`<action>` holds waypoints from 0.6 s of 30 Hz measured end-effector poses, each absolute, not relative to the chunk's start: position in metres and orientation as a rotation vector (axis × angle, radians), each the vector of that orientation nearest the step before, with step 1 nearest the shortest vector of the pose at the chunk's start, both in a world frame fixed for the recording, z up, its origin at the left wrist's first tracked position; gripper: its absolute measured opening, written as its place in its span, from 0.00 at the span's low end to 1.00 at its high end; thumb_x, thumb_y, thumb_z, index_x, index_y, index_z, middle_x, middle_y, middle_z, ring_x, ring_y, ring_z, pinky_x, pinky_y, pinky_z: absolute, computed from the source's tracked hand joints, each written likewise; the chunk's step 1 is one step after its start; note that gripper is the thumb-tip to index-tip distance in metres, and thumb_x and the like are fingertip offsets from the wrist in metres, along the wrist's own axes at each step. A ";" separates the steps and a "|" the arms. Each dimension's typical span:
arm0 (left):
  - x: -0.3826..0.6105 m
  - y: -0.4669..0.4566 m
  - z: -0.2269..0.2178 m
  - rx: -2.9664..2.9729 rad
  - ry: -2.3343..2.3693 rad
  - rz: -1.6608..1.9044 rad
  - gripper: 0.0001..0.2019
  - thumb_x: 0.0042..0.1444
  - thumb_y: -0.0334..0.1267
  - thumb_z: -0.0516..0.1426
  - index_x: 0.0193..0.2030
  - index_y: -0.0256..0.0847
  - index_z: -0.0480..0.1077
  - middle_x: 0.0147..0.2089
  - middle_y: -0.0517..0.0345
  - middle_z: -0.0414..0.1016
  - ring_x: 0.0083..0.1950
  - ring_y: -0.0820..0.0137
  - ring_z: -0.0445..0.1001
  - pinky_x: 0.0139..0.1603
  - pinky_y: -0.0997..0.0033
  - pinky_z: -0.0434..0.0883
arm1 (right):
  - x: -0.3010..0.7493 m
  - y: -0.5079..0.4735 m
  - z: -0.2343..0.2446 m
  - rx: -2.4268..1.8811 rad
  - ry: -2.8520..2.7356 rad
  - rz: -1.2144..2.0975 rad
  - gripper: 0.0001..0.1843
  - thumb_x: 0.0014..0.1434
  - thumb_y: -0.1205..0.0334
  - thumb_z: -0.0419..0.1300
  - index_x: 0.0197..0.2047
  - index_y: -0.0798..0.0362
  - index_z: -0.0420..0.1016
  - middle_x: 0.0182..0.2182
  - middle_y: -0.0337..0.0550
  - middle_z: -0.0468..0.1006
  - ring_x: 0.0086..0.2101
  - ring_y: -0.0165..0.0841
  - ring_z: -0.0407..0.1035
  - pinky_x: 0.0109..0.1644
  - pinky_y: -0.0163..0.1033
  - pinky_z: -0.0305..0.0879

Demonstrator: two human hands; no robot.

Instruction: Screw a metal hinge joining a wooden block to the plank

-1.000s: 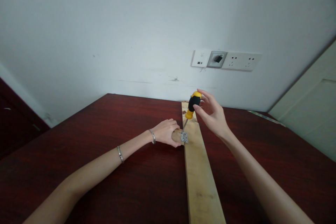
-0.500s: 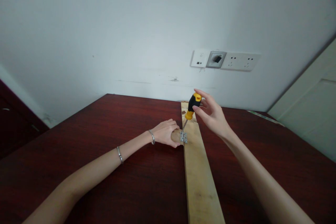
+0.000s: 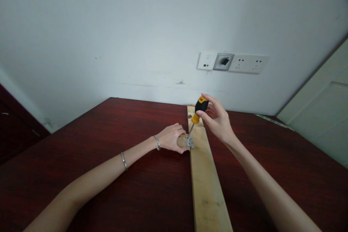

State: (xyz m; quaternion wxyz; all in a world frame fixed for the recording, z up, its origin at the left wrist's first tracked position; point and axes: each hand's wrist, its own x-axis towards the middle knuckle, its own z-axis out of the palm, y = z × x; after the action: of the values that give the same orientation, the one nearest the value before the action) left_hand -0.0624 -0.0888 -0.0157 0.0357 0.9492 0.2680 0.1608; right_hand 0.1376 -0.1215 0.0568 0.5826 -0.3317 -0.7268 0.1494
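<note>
My right hand grips a yellow and black screwdriver, thumb and fingers around its handle. The shaft slants down to a small metal hinge, its tip at the hinge's left leaf. That hinge lies across the joint between a long pale wooden board and a small wooden piece. My left hand is closed around the small piece, holding it against the board's left edge. Two silver bracelets are on the left arm. The screw under the tip is too small to make out.
Beneath everything is a dark red wooden table, its far edge near a white wall. Switches and sockets are set in the wall. A thin strip lies at the table's right back, beside a pale door panel.
The screwdriver handle has turned slightly in my right hand, and the thumb and fingers have shifted a little left. My left hand, the hinge and the board stay in place.
</note>
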 end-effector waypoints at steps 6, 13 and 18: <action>-0.062 -0.090 -0.016 2.916 0.814 0.513 0.26 0.41 0.52 0.65 0.43 0.36 0.71 0.41 0.50 0.72 0.43 0.62 0.68 0.51 0.64 0.68 | 0.136 -0.128 0.061 -0.779 -1.808 0.351 0.27 0.64 0.57 0.53 0.65 0.37 0.57 0.58 0.42 0.66 0.50 0.38 0.67 0.51 0.46 0.69; -0.063 -0.088 -0.019 2.900 0.808 0.564 0.26 0.39 0.51 0.65 0.42 0.36 0.71 0.41 0.51 0.72 0.43 0.61 0.69 0.50 0.62 0.68 | 0.129 -0.121 0.060 -0.765 -1.682 0.237 0.24 0.54 0.56 0.65 0.54 0.41 0.69 0.49 0.44 0.69 0.47 0.37 0.69 0.47 0.45 0.71; -0.063 -0.085 -0.025 2.904 0.772 0.622 0.26 0.39 0.52 0.65 0.42 0.36 0.71 0.40 0.51 0.72 0.42 0.61 0.68 0.49 0.62 0.69 | 0.130 -0.123 0.072 -0.698 -1.718 0.232 0.15 0.62 0.60 0.56 0.52 0.43 0.71 0.52 0.44 0.71 0.52 0.37 0.67 0.52 0.47 0.69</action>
State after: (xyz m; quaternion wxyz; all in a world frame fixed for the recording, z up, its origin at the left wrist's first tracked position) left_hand -0.0631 -0.0848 -0.0248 0.0366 0.9458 0.2514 0.2025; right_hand 0.1302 -0.1231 0.0721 0.5943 -0.3003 -0.7394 0.0999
